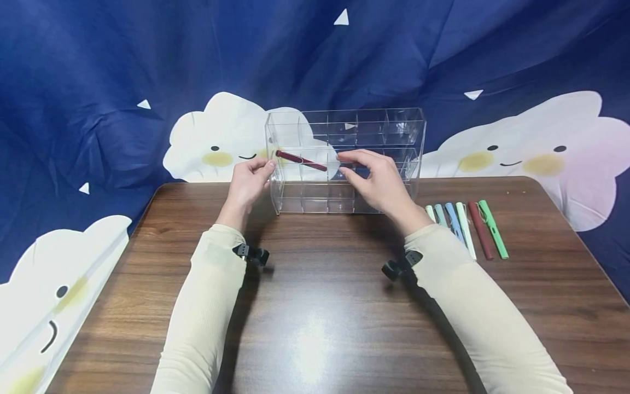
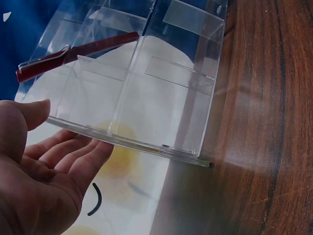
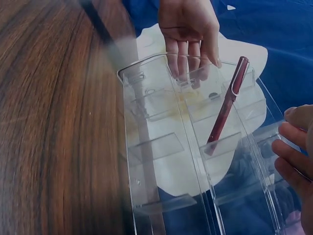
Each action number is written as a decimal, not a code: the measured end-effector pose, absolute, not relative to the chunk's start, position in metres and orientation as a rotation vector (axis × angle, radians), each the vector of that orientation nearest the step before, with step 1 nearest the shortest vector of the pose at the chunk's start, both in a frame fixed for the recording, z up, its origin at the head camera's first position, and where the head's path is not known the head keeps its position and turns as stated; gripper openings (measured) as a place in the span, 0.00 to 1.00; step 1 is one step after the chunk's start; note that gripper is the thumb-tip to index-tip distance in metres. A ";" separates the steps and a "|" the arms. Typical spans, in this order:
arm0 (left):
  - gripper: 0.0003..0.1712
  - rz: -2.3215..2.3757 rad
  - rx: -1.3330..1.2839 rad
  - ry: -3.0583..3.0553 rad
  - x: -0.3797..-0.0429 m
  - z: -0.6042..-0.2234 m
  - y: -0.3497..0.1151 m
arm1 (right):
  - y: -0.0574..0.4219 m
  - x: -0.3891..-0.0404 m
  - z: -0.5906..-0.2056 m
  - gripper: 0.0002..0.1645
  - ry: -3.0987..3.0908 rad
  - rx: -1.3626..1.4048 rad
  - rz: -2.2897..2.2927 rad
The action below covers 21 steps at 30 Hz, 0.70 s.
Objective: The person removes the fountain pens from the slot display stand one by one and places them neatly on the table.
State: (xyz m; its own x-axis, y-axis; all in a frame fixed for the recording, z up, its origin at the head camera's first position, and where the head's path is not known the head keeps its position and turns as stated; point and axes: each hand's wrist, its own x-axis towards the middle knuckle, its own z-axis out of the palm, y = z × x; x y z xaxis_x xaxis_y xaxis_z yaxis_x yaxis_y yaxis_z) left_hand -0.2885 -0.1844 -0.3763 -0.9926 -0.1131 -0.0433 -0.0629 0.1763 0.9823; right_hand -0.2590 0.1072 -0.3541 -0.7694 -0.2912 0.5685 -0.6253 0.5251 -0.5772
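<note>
A clear plastic organizer (image 1: 315, 206) with rows of compartments stands on the table. A dark red pen (image 1: 301, 160) with a metal clip lies slanted across its left part, at middle-row height; I cannot tell exactly what supports it. My left hand (image 1: 248, 183) is at the organizer's left side, fingers nearly straight against the outside of the side wall and thumb by the front edge (image 2: 36, 181). My right hand (image 1: 376, 178) hovers before the organizer, right of the pen's tip. Thumb and fingers are apart, with nothing between them; only part of this hand (image 3: 296, 147) shows in the right wrist view.
To the right on the wooden table (image 1: 315, 306) lies a row of several pens, among them a red pen (image 1: 480, 230), a green pen (image 1: 494, 229) and a blue pen (image 1: 454, 221). My right forearm partly covers the row. A blue curtain (image 1: 315, 49) with clouds hangs behind.
</note>
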 end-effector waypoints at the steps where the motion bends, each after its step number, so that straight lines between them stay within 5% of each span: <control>1: 0.24 -1.986 0.177 -2.375 -0.288 -0.376 -0.185 | 0.105 -0.260 -0.353 0.17 -2.365 0.758 1.130; 21: 0.26 -1.970 0.176 -2.379 -0.290 -0.380 -0.185 | 0.067 -0.278 -0.353 0.19 -2.452 0.764 1.205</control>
